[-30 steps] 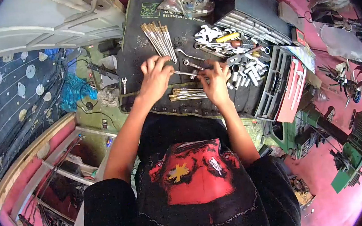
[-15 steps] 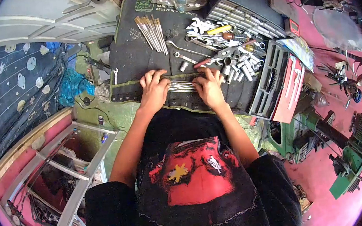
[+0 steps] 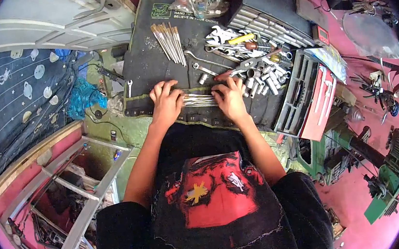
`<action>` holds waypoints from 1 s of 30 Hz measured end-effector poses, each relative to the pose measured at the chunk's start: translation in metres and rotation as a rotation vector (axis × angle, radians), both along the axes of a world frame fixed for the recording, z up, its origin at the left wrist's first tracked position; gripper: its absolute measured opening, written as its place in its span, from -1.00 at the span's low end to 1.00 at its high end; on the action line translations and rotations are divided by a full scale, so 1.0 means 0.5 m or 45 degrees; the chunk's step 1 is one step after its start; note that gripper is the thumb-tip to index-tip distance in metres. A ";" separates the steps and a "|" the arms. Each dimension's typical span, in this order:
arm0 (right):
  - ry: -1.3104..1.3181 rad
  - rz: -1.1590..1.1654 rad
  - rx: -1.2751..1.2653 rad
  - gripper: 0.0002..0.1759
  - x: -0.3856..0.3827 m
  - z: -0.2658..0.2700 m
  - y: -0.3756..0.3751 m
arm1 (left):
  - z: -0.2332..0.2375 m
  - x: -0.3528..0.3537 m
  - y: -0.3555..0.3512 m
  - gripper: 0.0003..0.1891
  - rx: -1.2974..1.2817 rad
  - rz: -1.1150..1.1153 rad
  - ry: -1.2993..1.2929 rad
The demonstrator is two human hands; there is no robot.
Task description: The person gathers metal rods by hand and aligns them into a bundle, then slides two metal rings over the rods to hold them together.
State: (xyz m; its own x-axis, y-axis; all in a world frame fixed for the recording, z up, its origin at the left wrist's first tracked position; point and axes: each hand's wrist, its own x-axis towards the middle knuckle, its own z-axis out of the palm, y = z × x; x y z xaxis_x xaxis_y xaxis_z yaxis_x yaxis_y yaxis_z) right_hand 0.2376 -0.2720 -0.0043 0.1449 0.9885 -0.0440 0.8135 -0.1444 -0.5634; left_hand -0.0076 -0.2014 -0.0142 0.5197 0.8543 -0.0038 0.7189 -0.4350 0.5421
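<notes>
Several thin silvery rods [image 3: 199,100] lie sideways between my hands near the front edge of a dark tool mat [image 3: 144,57]. My left hand [image 3: 166,102] is at their left ends, its fingers curled against them. At the right ends is my right hand [image 3: 230,97], also with curled fingers touching the rods. Beyond them, a fanned group of brown-tipped rods [image 3: 169,45] rests on the mat. Wrenches [image 3: 219,35] and sockets [image 3: 265,81] are heaped to the right. A small wrench [image 3: 130,88] lies left of my left hand.
An open tool case [image 3: 298,94] with a red side stands right of the mat. Behind the heap is a dark drawer cabinet [image 3: 270,7]. A plastic bag [image 3: 199,4] lies at the mat's back edge. Green machinery [image 3: 390,182] is at the far right.
My left hand has shifted slightly left. The camera view has tilted a little, so the mat and tools appear slightly lower. The rods remain between my hands.
</notes>
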 end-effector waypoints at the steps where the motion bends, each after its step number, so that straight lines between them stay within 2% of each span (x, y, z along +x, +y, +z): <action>1: -0.013 -0.023 -0.002 -0.84 -0.004 0.002 0.007 | 0.000 -0.003 0.009 -0.84 0.020 0.011 0.007; 13: -0.178 -0.091 0.049 -0.74 -0.115 0.007 0.176 | -0.010 -0.025 0.229 -0.77 0.210 -0.007 0.059; 19: -0.238 -0.167 0.080 -0.76 -0.183 -0.019 0.268 | -0.020 -0.021 0.353 -0.76 0.276 -0.080 0.032; 25: -0.394 -0.252 0.003 -0.73 -0.225 -0.055 0.312 | -0.045 0.006 0.441 -0.73 0.365 -0.255 0.017; 27: -0.387 -0.268 0.001 -0.80 -0.234 -0.060 0.314 | -0.054 0.007 0.460 -0.73 0.383 -0.315 0.070; 30: -0.424 -0.307 0.046 -0.80 -0.246 -0.070 0.316 | -0.070 -0.002 0.476 -0.73 0.390 -0.426 0.021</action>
State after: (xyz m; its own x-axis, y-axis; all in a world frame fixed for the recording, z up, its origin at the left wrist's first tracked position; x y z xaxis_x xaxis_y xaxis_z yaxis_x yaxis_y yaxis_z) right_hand 0.1144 -0.1141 -0.0391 0.3729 0.9245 0.0786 0.8975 -0.3379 -0.2833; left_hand -0.0084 0.0368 -0.0491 0.7697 0.6021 0.2122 0.5188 -0.7836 0.3417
